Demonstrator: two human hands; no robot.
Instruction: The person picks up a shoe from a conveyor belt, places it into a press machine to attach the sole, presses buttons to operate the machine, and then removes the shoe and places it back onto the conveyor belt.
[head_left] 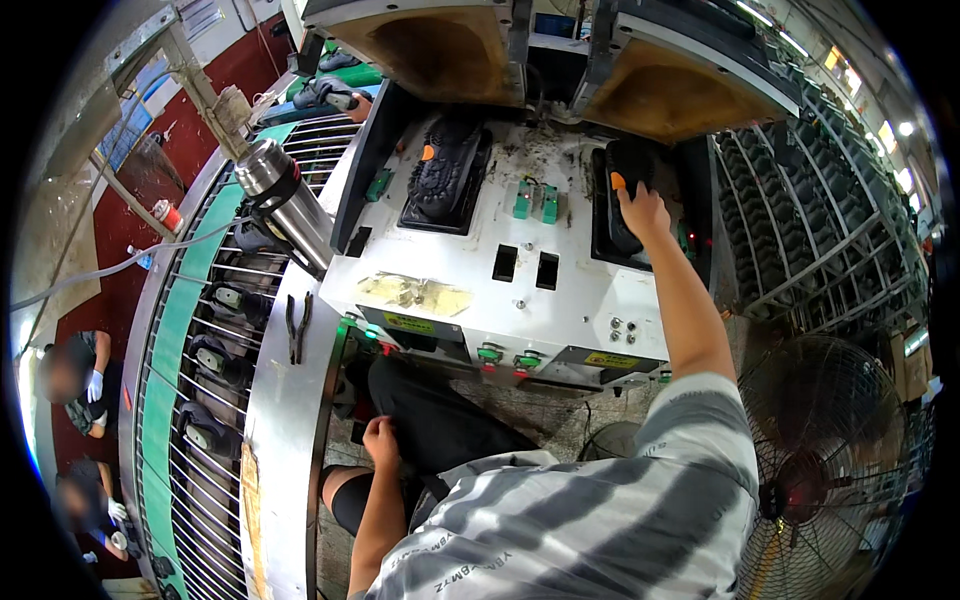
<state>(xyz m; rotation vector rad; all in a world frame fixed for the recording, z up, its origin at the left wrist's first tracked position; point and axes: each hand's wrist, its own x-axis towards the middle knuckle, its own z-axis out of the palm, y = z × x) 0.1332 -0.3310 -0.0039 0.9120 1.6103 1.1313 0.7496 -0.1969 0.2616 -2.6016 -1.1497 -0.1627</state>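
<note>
The right hand is pressing, fingers together, on the shoe under the open press lid; the lid could trap it. The left hand, fingers curled, is resting low.

From my remote seat I saw my right hand on a matt black rubber shoe sole with a rough tread, and a 2nd sole of the same dull rubber lay in the other bay. The press housing was white painted metal, smeared and scuffed, while the bottle and bench beside it were bare glossy steel. My shirt looked like soft striped cloth, and the fan guard was thin metal wire.
</note>
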